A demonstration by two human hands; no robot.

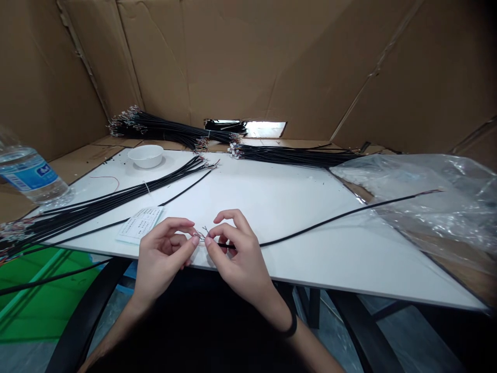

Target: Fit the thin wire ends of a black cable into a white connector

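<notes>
— Hands?
— Left hand (165, 254) pinches fine wires (202, 237); right hand (241, 251) grips the black cable (310, 228).
— Cable's position?
— At the front of the white table (279, 202), trailing rightward across clear plastic (427, 168).

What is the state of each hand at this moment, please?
Left hand: closed, fingertips pinching thin wires.
Right hand: closed, holding the black cable near its wire end.

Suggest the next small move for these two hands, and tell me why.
I'd probably have the left hand ease one of the thin wires apart while the right hand steadies the black cable. The wires splay unevenly between the two hands, and the right hand grips the cable just behind them, so separating one seems sensible.
</notes>
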